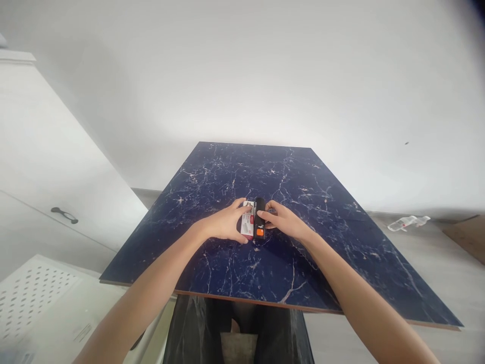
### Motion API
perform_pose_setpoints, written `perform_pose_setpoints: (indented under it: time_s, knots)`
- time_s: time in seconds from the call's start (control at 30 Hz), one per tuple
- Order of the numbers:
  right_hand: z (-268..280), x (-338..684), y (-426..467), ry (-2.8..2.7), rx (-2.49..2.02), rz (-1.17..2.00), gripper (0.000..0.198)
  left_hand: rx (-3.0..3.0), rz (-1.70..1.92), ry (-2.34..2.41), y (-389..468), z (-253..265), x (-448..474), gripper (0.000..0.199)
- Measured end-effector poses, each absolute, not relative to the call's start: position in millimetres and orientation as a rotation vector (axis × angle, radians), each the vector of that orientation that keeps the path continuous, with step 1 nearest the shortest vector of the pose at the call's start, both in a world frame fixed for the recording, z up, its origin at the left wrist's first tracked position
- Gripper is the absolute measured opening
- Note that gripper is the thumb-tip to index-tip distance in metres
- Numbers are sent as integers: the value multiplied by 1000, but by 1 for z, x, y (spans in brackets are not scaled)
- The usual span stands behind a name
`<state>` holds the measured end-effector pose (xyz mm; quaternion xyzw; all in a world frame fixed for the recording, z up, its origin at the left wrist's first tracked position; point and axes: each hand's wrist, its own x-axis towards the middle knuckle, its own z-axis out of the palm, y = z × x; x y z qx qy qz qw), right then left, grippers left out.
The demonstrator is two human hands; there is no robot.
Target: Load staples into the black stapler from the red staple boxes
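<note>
My left hand [223, 222] is closed around a small white and red printed box [247, 226], its thumb near the lower edge and its fingers over the top. Right beside the box, on its right, is a slim black oblong item [259, 204] with an orange patch at the near end. My right hand [281, 218] grips this item from the right, thumb on its upper face and fingers curled at its side. Box and black item are side by side at the middle of the dark blue table [235, 273]. Whether they touch the tabletop is hard to see.
A white cabinet [49, 136] with a dark handle [64, 215] stands at left, above a white perforated panel [34, 288]. Clear plastic packaging [408, 223] lies on the right, near a brown board or carton [468, 235]. A pale wall [257, 71] rises behind the table.
</note>
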<state>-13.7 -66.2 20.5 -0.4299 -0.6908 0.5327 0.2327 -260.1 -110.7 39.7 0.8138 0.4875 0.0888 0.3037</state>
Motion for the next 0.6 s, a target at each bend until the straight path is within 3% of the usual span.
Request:
perform_pose_setpoints:
  time_s: [0.13, 0.37, 0.6]
  knots:
    - [23, -15, -68, -1929, -1227, 1413, 35, 2174, 279, 1296, -112, 36, -259, 111]
    - [32, -2, -84, -1936, -1299, 1094, 41, 2146, 452, 1287, -111, 28, -235, 129]
    - [26, 87, -46, -1815, -1625, 769, 54, 2212, 404, 1115, -25, 22, -114, 138]
